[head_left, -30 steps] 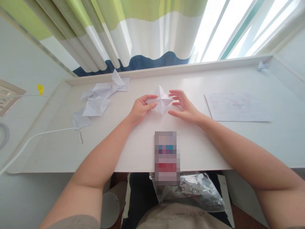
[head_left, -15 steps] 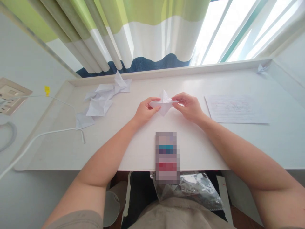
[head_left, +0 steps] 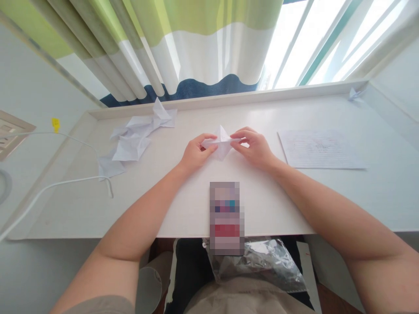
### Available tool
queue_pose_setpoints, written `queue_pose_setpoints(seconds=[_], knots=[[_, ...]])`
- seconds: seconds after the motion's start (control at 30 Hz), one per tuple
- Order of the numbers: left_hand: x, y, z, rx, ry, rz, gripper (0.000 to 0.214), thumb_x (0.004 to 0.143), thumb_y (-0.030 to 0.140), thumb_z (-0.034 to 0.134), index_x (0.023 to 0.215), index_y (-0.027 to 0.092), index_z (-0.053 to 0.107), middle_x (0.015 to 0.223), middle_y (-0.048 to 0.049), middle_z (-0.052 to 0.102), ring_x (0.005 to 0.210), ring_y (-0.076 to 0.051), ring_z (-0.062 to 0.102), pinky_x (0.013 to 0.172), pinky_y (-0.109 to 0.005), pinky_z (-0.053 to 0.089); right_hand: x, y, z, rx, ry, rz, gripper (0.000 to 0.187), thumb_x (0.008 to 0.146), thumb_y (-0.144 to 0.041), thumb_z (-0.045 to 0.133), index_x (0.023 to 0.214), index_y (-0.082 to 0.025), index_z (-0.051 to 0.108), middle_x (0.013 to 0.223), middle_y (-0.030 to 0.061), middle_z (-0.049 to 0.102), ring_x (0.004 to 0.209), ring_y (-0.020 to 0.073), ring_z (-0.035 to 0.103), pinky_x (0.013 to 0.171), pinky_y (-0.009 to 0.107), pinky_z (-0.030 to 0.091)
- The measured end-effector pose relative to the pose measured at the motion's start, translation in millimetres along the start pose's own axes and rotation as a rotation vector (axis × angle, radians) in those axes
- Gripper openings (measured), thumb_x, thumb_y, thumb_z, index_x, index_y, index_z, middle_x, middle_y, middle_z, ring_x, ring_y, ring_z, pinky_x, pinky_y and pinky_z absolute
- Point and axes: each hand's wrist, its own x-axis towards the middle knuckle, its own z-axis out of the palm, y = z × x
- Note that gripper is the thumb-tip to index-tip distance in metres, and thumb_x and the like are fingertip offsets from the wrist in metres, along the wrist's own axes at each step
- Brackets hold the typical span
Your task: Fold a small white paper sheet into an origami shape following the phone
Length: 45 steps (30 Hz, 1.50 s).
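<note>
A folded white paper piece with pointed corners stands up between my hands at the middle of the white desk. My left hand pinches its left flap between thumb and fingers. From the other side, my right hand grips its right tip with the fingertips. The paper's centre shows between the hands, and its lower point hangs toward me.
Crumpled, creased white paper lies to the left, and a lined sheet with writing lies to the right. A pixelated rectangle covers the desk's front edge. A white cable crosses the left end.
My right hand has closed in from spread fingers to grip the paper's right tip. The paper has flattened and turned between both hands, and the view has shifted slightly.
</note>
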Motion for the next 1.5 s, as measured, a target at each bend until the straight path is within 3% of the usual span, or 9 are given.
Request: queue_pose_setpoints(seconds=[0.1, 0.23, 0.3, 0.47, 0.57, 0.77, 0.97, 1.23, 1.5], knots=[[1, 1, -0.5, -0.105, 0.003, -0.032, 0.048, 0.08, 0.047, 0.092, 0.117, 0.019, 0.078, 0.093, -0.0036, 0.079, 0.07, -0.014, 0.066, 0.065, -0.025, 0.049, 0, 0, 0, -0.006, -0.01, 0.003, 0.019, 0.09, -0.028, 0.075, 0.108, -0.026, 0.078, 0.111, 0.0067, 0.074, 0.104, 0.0254, 0.073, 0.089, 0.046, 0.068], [2, 5, -1.3, -0.267, -0.008, -0.062, 0.056, 0.07, 0.049, 0.099, 0.112, 0.019, 0.078, 0.105, -0.0061, 0.082, 0.078, -0.016, 0.072, 0.073, -0.027, 0.056, -1, 1, 1, 0.059, -0.019, 0.061, 0.051, 0.086, -0.036, 0.081, 0.135, -0.029, 0.067, 0.128, 0.0094, 0.071, 0.11, 0.0269, 0.072, 0.092, 0.048, 0.067], [2, 7, -1.6, -0.293, 0.003, -0.078, 0.056, 0.066, 0.049, 0.101, 0.108, 0.019, 0.079, 0.105, -0.0059, 0.082, 0.076, -0.015, 0.071, 0.072, -0.027, 0.056, -1, 1, 1, 0.076, -0.052, 0.078, 0.057, 0.086, -0.04, 0.083, 0.139, -0.031, 0.064, 0.135, 0.0098, 0.07, 0.111, 0.0273, 0.072, 0.095, 0.05, 0.066], [1, 13, -0.8, -0.288, 0.032, -0.118, 0.053, 0.064, 0.048, 0.103, 0.104, 0.02, 0.083, 0.081, -0.0005, 0.078, 0.064, -0.011, 0.06, 0.065, -0.026, 0.05, -1, -4, 4, 0.04, -0.083, 0.058, 0.037, 0.087, -0.042, 0.081, 0.12, -0.027, 0.073, 0.123, 0.0077, 0.078, 0.104, 0.027, 0.072, 0.09, 0.049, 0.065], [0, 14, 1.6, -0.322, 0.038, -0.127, 0.051, 0.063, 0.045, 0.103, 0.103, 0.021, 0.084, 0.078, 0.0008, 0.076, 0.066, -0.011, 0.059, 0.068, -0.025, 0.05, -1, -5, 6, 0.018, -0.059, 0.039, 0.027, 0.087, -0.038, 0.08, 0.111, -0.026, 0.078, 0.112, 0.0068, 0.079, 0.101, 0.0256, 0.072, 0.084, 0.045, 0.066], [-3, 16, 5.4, -0.36, 0.02, -0.169, 0.048, 0.065, 0.045, 0.104, 0.103, 0.022, 0.086, 0.069, 0.003, 0.069, 0.064, -0.009, 0.054, 0.066, -0.024, 0.045, -1, -9, 5, 0.026, -0.059, -0.026, 0.022, 0.091, -0.036, 0.079, 0.111, -0.026, 0.081, 0.114, 0.0075, 0.076, 0.103, 0.0239, 0.073, 0.082, 0.042, 0.067], [-5, 16, 7.2, -0.381, -0.071, -0.153, 0.049, 0.07, 0.049, 0.101, 0.104, 0.023, 0.079, 0.096, -0.001, 0.077, 0.072, -0.009, 0.059, 0.066, -0.024, 0.045, -3, -13, 4, 0.023, -0.095, -0.044, 0.023, 0.094, -0.04, 0.078, 0.114, -0.029, 0.081, 0.117, 0.0072, 0.075, 0.107, 0.0243, 0.073, 0.085, 0.043, 0.067], [-6, 10, 11.5, -0.277, -0.061, -0.086, 0.046, 0.076, 0.056, 0.096, 0.102, 0.021, 0.08, 0.137, -0.0103, 0.076, 0.086, -0.013, 0.069, 0.07, -0.026, 0.052, -4, -14, 4, -0.003, -0.11, -0.029, 0.021, 0.096, -0.041, 0.078, 0.113, -0.028, 0.081, 0.113, 0.0069, 0.074, 0.099, 0.0224, 0.072, 0.079, 0.04, 0.064], [-10, 8, 15.4, -0.232, -0.047, 0.018, 0.036, 0.084, 0.05, 0.091, 0.103, 0.02, 0.085, 0.131, -0.0115, 0.076, 0.094, -0.017, 0.071, 0.079, -0.03, 0.057, -4, -13, 4, -0.013, -0.132, -0.055, 0.016, 0.097, -0.035, 0.075, 0.108, -0.026, 0.08, 0.106, 0.0065, 0.074, 0.093, 0.0209, 0.072, 0.072, 0.036, 0.061]])
